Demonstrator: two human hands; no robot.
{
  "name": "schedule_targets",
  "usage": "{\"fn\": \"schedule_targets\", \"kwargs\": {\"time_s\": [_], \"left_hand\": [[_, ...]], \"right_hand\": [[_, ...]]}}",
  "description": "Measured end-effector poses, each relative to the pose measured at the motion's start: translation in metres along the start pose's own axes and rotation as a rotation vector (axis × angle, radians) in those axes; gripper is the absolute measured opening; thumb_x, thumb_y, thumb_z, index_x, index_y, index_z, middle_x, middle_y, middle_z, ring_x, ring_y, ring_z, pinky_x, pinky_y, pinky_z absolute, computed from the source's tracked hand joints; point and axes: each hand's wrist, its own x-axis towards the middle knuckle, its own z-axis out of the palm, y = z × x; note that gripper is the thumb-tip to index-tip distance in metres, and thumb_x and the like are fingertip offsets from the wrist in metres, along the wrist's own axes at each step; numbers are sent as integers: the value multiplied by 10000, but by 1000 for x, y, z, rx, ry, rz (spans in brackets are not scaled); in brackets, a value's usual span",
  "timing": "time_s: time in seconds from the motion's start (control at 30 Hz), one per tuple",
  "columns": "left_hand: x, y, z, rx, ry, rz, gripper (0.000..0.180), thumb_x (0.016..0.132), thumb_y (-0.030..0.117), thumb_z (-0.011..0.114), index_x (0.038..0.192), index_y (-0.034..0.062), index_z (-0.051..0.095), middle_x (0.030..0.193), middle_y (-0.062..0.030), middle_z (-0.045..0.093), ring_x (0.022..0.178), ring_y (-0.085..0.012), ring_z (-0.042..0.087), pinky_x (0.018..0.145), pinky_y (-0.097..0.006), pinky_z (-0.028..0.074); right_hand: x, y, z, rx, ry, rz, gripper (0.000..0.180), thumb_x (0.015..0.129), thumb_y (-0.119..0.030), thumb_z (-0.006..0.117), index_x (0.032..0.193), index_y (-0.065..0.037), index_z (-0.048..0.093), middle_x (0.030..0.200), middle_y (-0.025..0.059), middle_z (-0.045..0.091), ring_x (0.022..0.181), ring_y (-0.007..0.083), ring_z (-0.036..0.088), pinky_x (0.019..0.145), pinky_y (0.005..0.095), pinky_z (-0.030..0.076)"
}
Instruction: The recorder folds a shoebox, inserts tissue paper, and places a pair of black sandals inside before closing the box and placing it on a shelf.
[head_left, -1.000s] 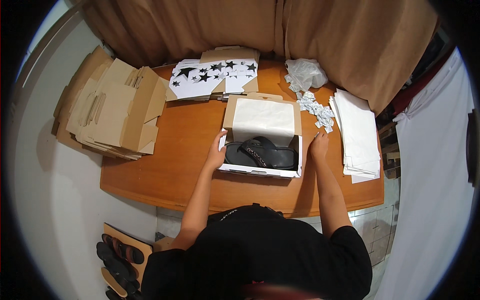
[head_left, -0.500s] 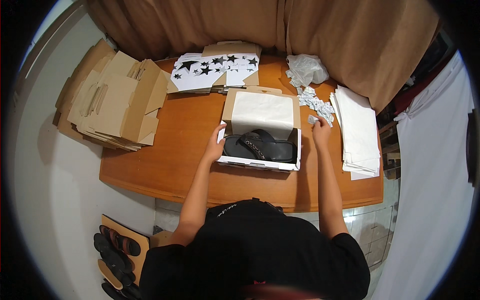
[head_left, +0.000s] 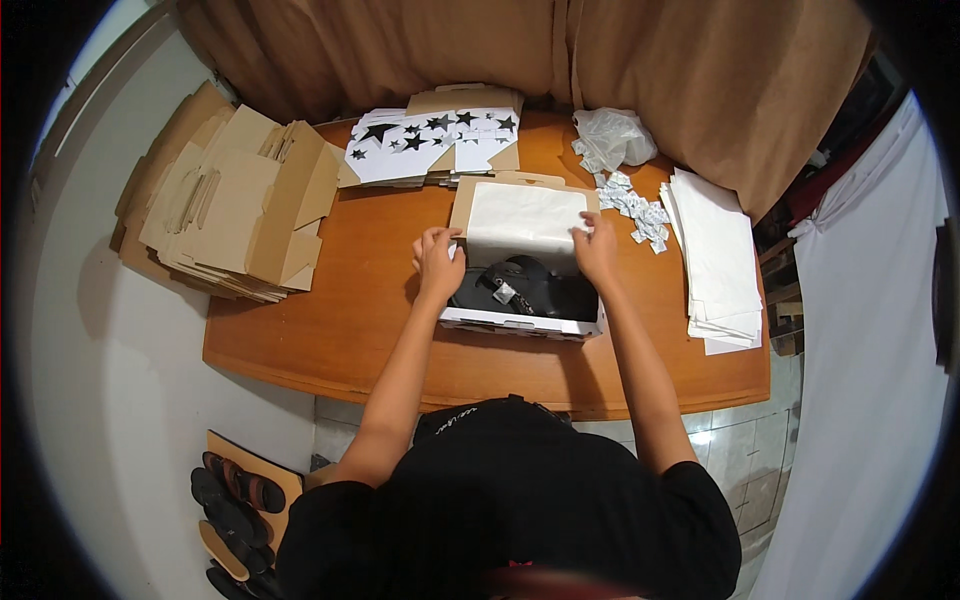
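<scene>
Your open white cardboard shoebox (head_left: pixel 520 322) sits mid-table on the orange-brown wooden table (head_left: pixel 350 310), w/ black sandals (head_left: pixel 525 288) inside. Box's long axis runs left-right across you; its lid flap stands at the far side, w/ a white tissue sheet (head_left: pixel 525 218) lying over it.

Your left hand (head_left: pixel 438 262) is at the box's far-left corner, fingers curled, pinching the sheet's near-left corner. Your right hand (head_left: pixel 597 250) is at the far-right corner, fingertips pinching the sheet's near-right corner. Both hands abt equally near; the sheet lies just beyond the sandals, so it's straight ahead of both hands.

Room around the box: bare wood to its left & near side. Right of the box, a stack of white paper sheets (head_left: pixel 722 262), apart from it. Beyond-right, small white paper scraps (head_left: pixel 632 200) & a crumpled clear plastic bag (head_left: pixel 612 138). Beyond the lid, flat star-printed box blanks (head_left: pixel 432 140), just beside the flap. Far left, flat brown cardboard boxes (head_left: pixel 232 200) overhang the table edge.
</scene>
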Motion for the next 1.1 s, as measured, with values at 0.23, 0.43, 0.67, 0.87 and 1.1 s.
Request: {"fn": "schedule_targets", "kwargs": {"time_s": [0.23, 0.43, 0.67, 0.87, 1.1], "left_hand": [[52, 24, 17, 42, -157, 38, 373, 743, 173, 581, 1113, 134, 561, 1102, -113, 538, 1072, -309, 452, 890, -462, 313], [83, 25, 41, 79, -256, -102, 593, 658, 244, 679, 1180, 43, 481, 1081, -220, 553, 1025, -362, 529, 883, -443, 412], [95, -8, 40, -317, -129, -145, 683, 508, 226, 809, 1077, -35, 535, 1028, -211, 591, 920, -288, 582, 782, -371, 473], [74, 25, -15, -522, -392, -94, 146, 689, 61, 709, 787, -26, 645, 865, -119, 623, 749, -168, 584, 654, -285, 452], [27, 7, -22, -848, -447, 88, 110, 758, -10, 634, 865, -20, 656, 960, -81, 635, 893, -183, 605, 773, -279, 484]], "right_hand": [[31, -2, 2, -480, -153, 348, 535, 696, -292, 681, 1047, 80, 525, 1040, 276, 542, 985, 416, 521, 850, 427, 433], [55, 9, 7, -300, -441, 459, 678, 633, -305, 742, 1119, 86, 477, 1013, 257, 586, 924, 379, 584, 821, 379, 470], [28, 13, 8, 452, 56, 321, 381, 662, -33, 721, 1003, 47, 570, 895, 109, 644, 785, 180, 612, 647, 300, 499], [7, 17, -45, 327, -75, 146, 174, 665, -53, 713, 821, -8, 651, 768, 67, 630, 671, 138, 549, 644, 267, 445], [-30, 11, -58, 461, -103, 35, 69, 724, 9, 629, 786, -15, 651, 780, 44, 619, 710, 93, 526, 656, 207, 421]]}}
